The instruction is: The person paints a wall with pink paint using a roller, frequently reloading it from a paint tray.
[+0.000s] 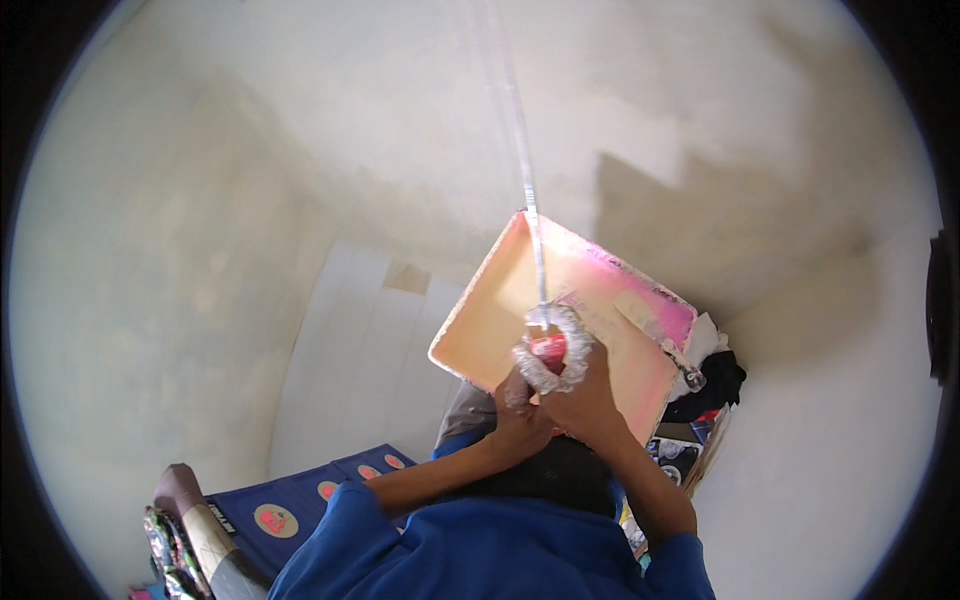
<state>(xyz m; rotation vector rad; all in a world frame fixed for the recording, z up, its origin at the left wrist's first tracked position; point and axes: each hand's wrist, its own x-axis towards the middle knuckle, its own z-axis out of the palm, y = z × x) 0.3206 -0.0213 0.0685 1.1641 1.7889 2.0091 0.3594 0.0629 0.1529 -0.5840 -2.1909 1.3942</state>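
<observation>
Both my hands grip a red handle with a long thin metal rod running up and away from it, out past the top of the view. My left hand is closed low, pressed against the underside of the grip. Just to its right, my right hand is closed around the handle. A whitish, crinkled layer rings the grip; whether it is plastic wrap or paint on my fingers, I cannot tell. Behind the hands is a large paint tray, cream inside with pink stains. A flat paint-smeared tool lies across its right side.
Pale, patchy walls surround me, with a dark shadow on the right. A blue fabric piece with round pink motifs lies at lower left beside a wrapped roll. Black cloth and assorted items sit right of the tray.
</observation>
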